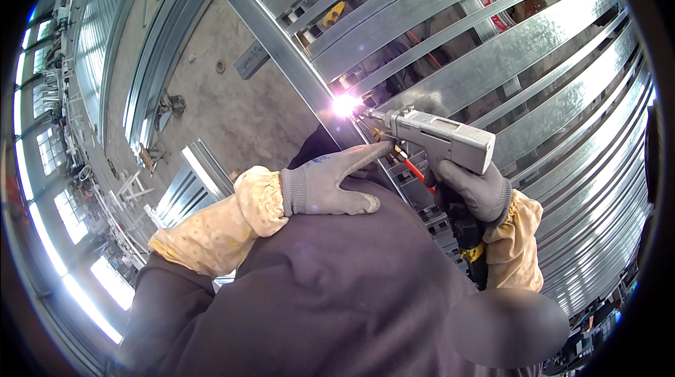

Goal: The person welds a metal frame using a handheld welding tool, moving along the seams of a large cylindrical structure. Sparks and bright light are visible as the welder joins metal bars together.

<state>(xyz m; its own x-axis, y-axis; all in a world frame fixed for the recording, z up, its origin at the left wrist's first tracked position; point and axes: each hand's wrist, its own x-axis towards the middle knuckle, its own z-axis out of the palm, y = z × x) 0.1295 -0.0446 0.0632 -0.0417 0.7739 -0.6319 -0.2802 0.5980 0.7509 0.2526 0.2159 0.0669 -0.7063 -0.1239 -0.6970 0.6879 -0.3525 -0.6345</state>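
My right hand (479, 188), in a grey glove, is wrapped round the grip of a silver handheld welding gun (450, 139). The gun's nozzle points left, and a bright white-pink welding glow (345, 105) burns at its tip. That glow sits where a long metal edge bar (288, 55) meets the crosswise slats (457, 74) of a galvanized steel frame. Also gloved in grey, my left hand (327, 181) lies palm down with fingers stretched out and thumb apart. Its fingertips come close below the nozzle; contact is unclear. A red-orange hose (416, 170) runs under the gun.
Yellow sleeve covers (204, 233) protect my forearms. Bundles of long metal profiles (172, 39) lie on the concrete floor at left. A short metal piece (252, 60) rests near the edge bar. Under the slats show a yellow object (333, 14) and a red-and-white container (496, 9).
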